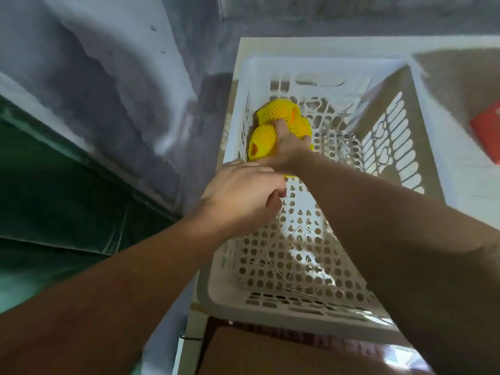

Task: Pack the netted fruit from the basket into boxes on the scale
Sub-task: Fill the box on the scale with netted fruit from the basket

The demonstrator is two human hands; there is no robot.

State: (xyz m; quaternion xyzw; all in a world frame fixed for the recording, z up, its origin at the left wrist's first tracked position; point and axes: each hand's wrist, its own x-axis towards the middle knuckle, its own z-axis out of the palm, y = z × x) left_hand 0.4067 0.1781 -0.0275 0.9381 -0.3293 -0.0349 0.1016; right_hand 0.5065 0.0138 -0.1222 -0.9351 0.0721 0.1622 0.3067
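A white perforated plastic basket (297, 266) fills the middle of the view. At its far left corner lie a few fruits in yellow foam netting (278, 110). My right hand (289, 147) reaches into that corner, its fingers curled round the netted fruit. My left hand (243, 193) hovers over the basket's left rim just behind the right wrist, fingers loosely curled, holding nothing that I can see. No box or scale can be made out.
A grey wall (108, 77) and a dark green surface (54, 198) lie to the left. Thin straw strands lie on the basket floor. A brown cardboard edge (270, 353) shows below the basket. Something red (487, 131) sits at the right edge.
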